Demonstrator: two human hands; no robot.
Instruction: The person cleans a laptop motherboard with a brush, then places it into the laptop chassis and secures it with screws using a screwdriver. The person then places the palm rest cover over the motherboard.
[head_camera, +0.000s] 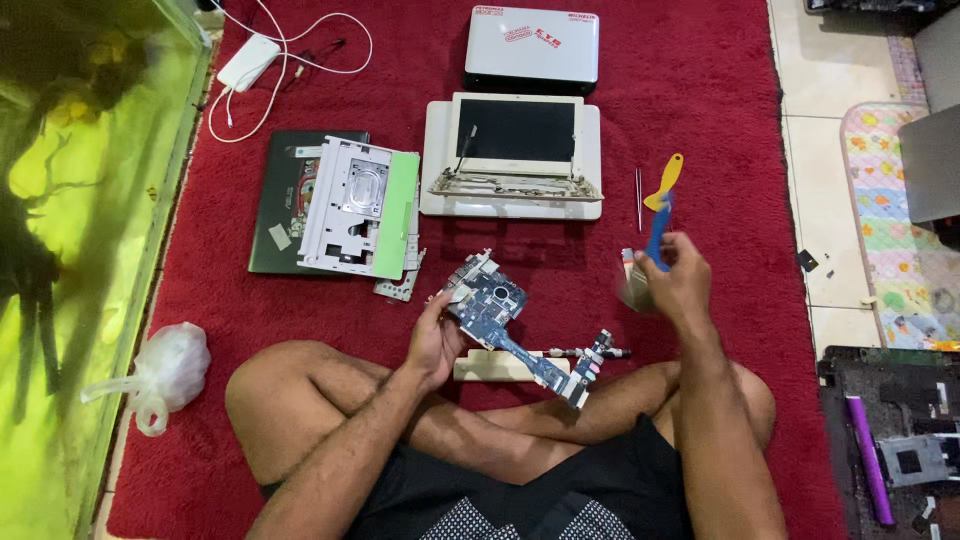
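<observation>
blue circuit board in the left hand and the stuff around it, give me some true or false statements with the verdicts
1. The left hand holds a blue circuit board above the crossed legs. True.
2. The right hand is empty. False: it grips a blue-handled tool, and what else it holds is too blurred to tell.
3. The opened white laptop with a dark screen lies on the red carpet. True.
4. A white plastic bag lies on top of the closed white laptop. False: the bag lies at the carpet's left edge, near the knee.
5. A yellow plastic pry tool lies right of the opened laptop. True.
</observation>
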